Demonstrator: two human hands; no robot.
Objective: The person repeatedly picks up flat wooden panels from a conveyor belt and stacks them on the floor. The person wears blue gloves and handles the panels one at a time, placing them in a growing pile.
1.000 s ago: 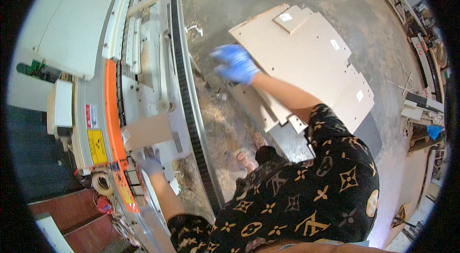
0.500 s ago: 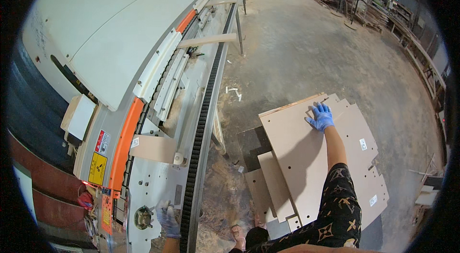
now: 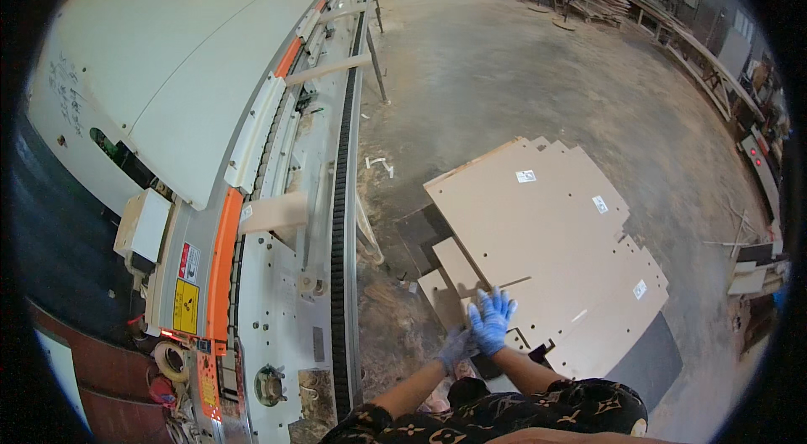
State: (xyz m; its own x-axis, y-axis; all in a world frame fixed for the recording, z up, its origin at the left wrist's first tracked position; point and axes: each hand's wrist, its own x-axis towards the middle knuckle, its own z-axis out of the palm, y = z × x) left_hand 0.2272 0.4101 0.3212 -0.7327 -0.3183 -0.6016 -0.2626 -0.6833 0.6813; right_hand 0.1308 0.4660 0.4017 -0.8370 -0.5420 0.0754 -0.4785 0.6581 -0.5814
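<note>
head | gloved hands (image 3: 481,328) over board stack (image 3: 546,234) | machine (image 3: 277,192) left

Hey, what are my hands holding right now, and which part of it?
Nothing is clearly gripped. The right hand lies spread, fingers open, on the near edge of the stacked boards. The left hand is beside it, low by the stack; whether it holds anything cannot be told.

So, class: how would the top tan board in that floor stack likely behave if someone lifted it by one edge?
The top board looks flat, thin and broad, so probably stiff but awkward, perhaps sagging slightly. Its smooth face may slide over the stack. The gloved right hand and left hand are at its near edge.
</note>
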